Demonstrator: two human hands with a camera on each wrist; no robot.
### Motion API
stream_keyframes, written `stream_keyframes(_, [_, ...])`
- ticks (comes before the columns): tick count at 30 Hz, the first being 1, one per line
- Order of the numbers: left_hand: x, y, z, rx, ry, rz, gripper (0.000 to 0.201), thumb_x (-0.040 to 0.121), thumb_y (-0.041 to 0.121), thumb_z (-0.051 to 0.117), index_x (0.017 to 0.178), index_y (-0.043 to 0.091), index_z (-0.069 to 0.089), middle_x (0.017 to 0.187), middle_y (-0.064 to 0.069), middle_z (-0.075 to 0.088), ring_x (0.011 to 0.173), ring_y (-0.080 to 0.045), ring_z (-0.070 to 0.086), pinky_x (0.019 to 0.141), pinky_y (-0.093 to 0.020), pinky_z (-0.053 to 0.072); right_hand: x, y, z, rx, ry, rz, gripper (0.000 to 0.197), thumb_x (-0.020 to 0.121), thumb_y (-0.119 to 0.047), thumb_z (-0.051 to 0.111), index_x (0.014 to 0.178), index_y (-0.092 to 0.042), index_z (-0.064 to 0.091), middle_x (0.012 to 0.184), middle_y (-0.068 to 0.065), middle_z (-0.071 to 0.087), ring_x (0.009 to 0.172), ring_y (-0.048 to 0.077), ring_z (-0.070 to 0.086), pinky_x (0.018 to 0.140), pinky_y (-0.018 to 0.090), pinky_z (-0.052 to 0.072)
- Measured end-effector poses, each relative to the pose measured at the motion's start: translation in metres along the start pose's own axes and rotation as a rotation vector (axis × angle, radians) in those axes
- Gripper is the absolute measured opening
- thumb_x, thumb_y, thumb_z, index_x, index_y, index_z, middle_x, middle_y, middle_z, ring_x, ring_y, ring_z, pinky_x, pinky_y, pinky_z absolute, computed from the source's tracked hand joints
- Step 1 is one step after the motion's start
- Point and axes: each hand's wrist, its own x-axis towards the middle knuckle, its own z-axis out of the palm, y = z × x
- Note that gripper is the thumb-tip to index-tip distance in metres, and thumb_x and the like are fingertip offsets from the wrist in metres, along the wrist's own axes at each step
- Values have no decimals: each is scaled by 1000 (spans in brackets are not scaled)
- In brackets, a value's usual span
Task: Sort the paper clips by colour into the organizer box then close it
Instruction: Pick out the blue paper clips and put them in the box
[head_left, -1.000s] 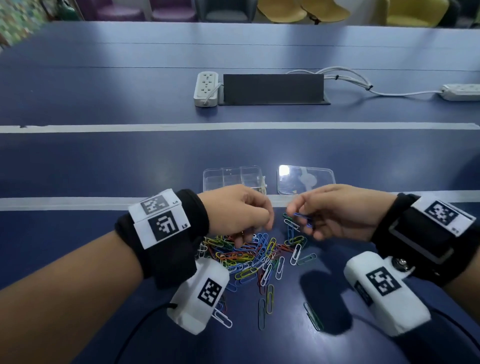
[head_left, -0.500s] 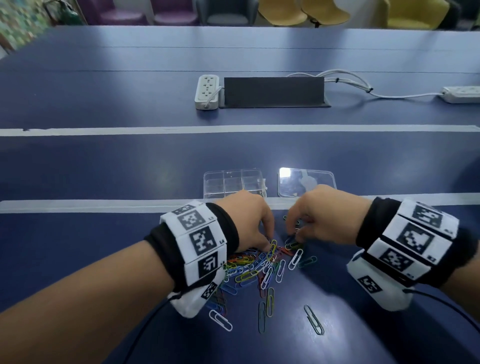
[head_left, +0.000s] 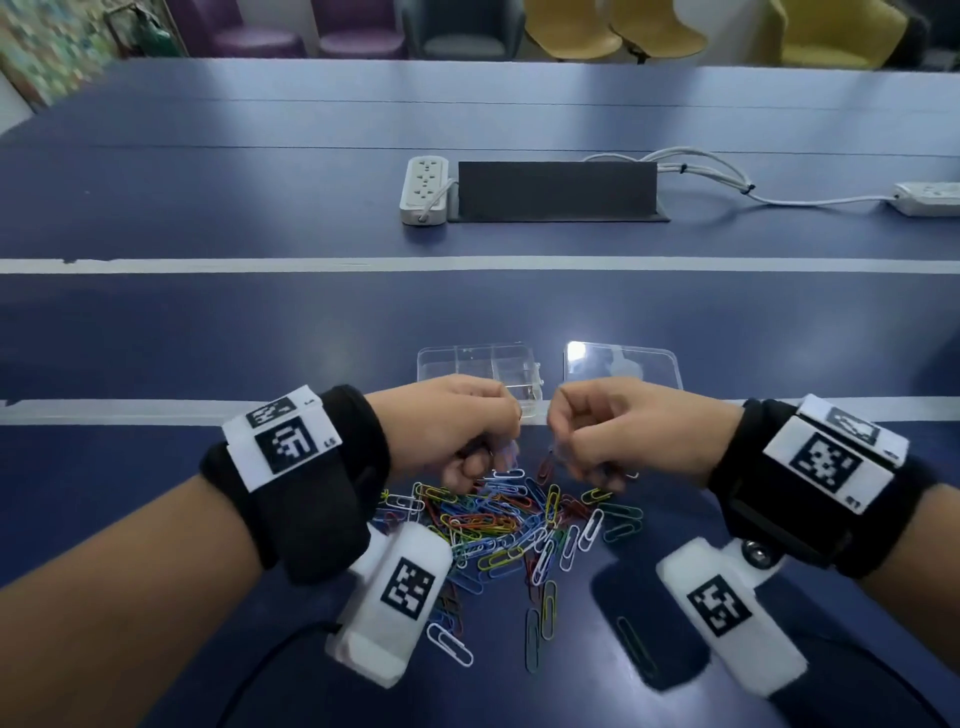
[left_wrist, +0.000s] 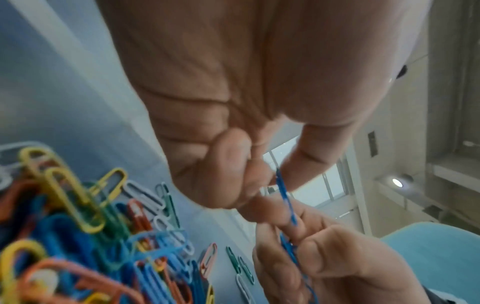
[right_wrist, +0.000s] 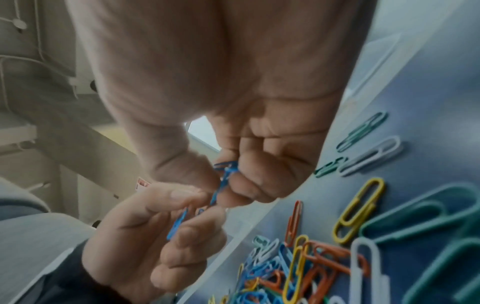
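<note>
A pile of mixed-colour paper clips (head_left: 509, 525) lies on the blue table. Behind it stands the clear organizer box (head_left: 478, 364), open, with its clear lid (head_left: 623, 364) lying flat to its right. Both hands hover just above the pile, knuckles up and close together. My left hand (head_left: 498, 457) pinches a blue paper clip (left_wrist: 283, 189) between thumb and fingers. My right hand (head_left: 566, 460) pinches a small bunch of blue clips (right_wrist: 226, 167), and the two hands' clips meet between them. The head view hides the clips behind the fingers.
A white power strip (head_left: 423, 189) and a black panel (head_left: 556, 189) sit far back, with a white cable running to a second strip (head_left: 930, 197). White tape lines (head_left: 467, 264) cross the table. Stray clips lie near me: a white one (head_left: 449, 644), a green one (head_left: 631, 644).
Half a second ago both hands were down in the pile; now they have lifted off it and hold blue clips between them. The head view has tilted slightly.
</note>
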Motion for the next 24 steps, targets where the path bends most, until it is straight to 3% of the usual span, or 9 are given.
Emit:
stream_keyframes(2, [-4,-3,-1,7,19,-22,22,87,-2,38,74,12,47,53,-2,47,34,-7,36,32,-13,31,4,-5,6,-32,-25,11,19,68,-7,49,78,-21,58,51,-4,54,42,12,44,42,21,36])
stream_keyframes(4, [-6,-5,-6,78,56,-25,23,85,-3,37,72,12,48,55,-2,42,34,-7,37,31,-14,33,7,-11,13,-89,-12,33,27,79,-1,45,77,-19,65,52,-3,51,44,13,43,42,18,38])
stream_keyframes(7, [-11,-3,-13,164,99,-57,20,77,4,37,61,12,45,53,-4,38,38,-15,35,33,-14,31,12,-18,21,-259,112,81,28,83,-16,47,63,-21,65,58,0,53,53,17,47,48,22,41])
stream_keyframes(10, [-15,-2,-12,258,138,-133,19,72,14,39,54,13,43,49,-6,36,39,-17,29,41,-17,27,16,-22,27,-585,227,22,27,80,-38,59,59,-22,62,59,-4,58,57,10,51,62,26,45])
stream_keyframes(14, [-21,-6,-2,812,229,-11,18,75,36,61,63,23,59,53,7,46,51,-5,43,51,-20,34,17,-24,38,-800,244,-25,20,75,-38,69,79,-20,76,75,0,73,65,12,57,66,26,51])
stream_keyframes(18, [-21,-11,6,1040,205,32,30,67,45,74,89,27,69,58,12,42,59,-6,44,55,-22,34,19,-24,38,-819,238,-40,17,77,-32,67,79,-19,76,77,2,74,60,11,53,61,23,45])
stream_keyframes(22, [-16,-14,5,1032,198,83,21,70,37,75,86,25,71,61,13,47,63,-5,45,61,-21,37,18,-22,35,-767,228,-29,18,79,-28,61,79,-18,75,71,-1,70,63,11,54,64,24,49])
stream_keyframes(24, [-17,-13,2,974,194,103,15,70,35,75,81,25,71,58,12,48,59,-4,46,58,-20,38,16,-23,29,-734,241,-14,17,79,-28,61,79,-19,75,64,-6,64,64,9,55,64,23,48])
